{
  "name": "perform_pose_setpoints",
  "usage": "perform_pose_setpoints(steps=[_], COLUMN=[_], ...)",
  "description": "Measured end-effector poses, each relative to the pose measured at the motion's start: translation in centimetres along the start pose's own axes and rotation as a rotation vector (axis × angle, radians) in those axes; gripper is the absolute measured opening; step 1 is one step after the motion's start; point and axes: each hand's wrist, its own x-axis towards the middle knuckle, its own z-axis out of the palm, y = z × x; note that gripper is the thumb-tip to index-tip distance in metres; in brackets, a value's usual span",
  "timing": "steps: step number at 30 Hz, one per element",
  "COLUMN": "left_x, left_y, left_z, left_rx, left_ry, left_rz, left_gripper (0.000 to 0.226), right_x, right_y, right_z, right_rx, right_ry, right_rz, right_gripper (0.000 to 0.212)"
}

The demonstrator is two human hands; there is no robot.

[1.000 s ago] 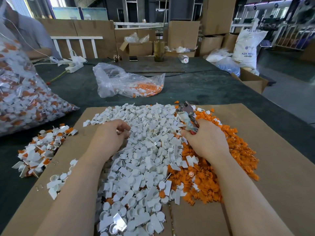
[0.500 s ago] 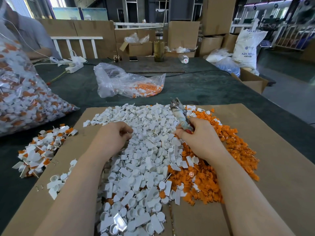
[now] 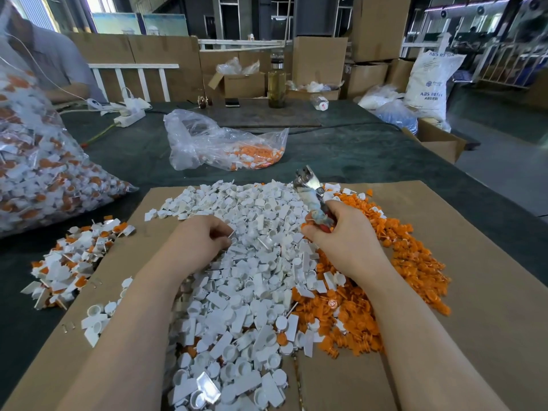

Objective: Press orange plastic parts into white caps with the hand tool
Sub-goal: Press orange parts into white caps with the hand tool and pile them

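Gripping hand tool, right hand now nearer centre of cardboard sheet, tool head tipped further left. Left hand pinching one white cap. Two heaps: white caps, orange parts. Two bags.

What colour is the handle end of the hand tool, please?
Red, peeking from the right hand gripping the hand tool; head view.

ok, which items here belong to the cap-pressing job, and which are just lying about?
Job:
white caps
orange plastic parts
hand tool, gripped by right hand
left hand, in the caps
finished pile

Lying about:
glass bottle
phone
power strip
ABS resin sack
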Motion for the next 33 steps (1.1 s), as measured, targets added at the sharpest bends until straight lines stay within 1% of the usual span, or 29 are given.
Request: perform_pose_setpoints(steps=[4,7,9,11,13,15,17,21,23,26,30,33], left_x=[-0.2,-0.5,-0.7,-0.8,-1.1,-1.3,-1.5,-1.7,-1.7,-1.7,-1.9,-2.2], left_y=[0.2,0.7,1.1,1.7,2.5,3.3,4.0,4.8,5.0,5.3,5.7,6.0], left_z=[0.1,0.3,0.3,0.2,0.1,0.0,0.0,0.2,0.4,0.7,0.9,1.0], left_rx=[-0.011,-0.045,-0.123,-0.266,-0.489,-0.691,-0.787,-0.813,-0.782,-0.736,-0.813,-0.862], left_ry=[0.024,0.138,0.229,0.271,0.245,0.185,0.124,0.054,0.032,0.057,0.080,0.035], left_rz=[0.004,0.001,0.006,0.010,0.004,-0.019,-0.030,-0.018,0.004,0.026,0.016,0.039], left_gripper=[0.006,0.012,0.012,0.014,0.017,0.016,0.014,0.009,0.006,0.006,0.009,0.008], right_x=[-0.1,-0.2,-0.2,-0.1,-0.1,-0.1,-0.1,-0.1,-0.1,-0.1,-0.1,-0.1], right_y=[-0.3,-0.4,-0.5,-0.6,-0.6,-0.5,-0.4,-0.5,-0.6,-0.6,-0.7,-0.8], right_z=[-0.1,-0.1,0.0,0.2,0.2,0.2,0.2,0.3,0.3,0.4,0.4,0.4], right_rx=[0.008,0.036,0.048,0.066,0.102,0.148,0.201,0.283,0.316,0.324,0.362,0.362], right_ry=[0.014,0.017,0.023,0.039,0.056,0.070,0.081,0.082,0.077,0.076,0.067,0.067], right_rz=[-0.010,-0.027,-0.031,-0.032,-0.036,-0.041,-0.045,-0.045,-0.046,-0.058,-0.084,-0.102], right_gripper=[0.015,0.011,0.012,0.014,0.013,0.012,0.009,0.009,0.009,0.008,0.012,0.015])
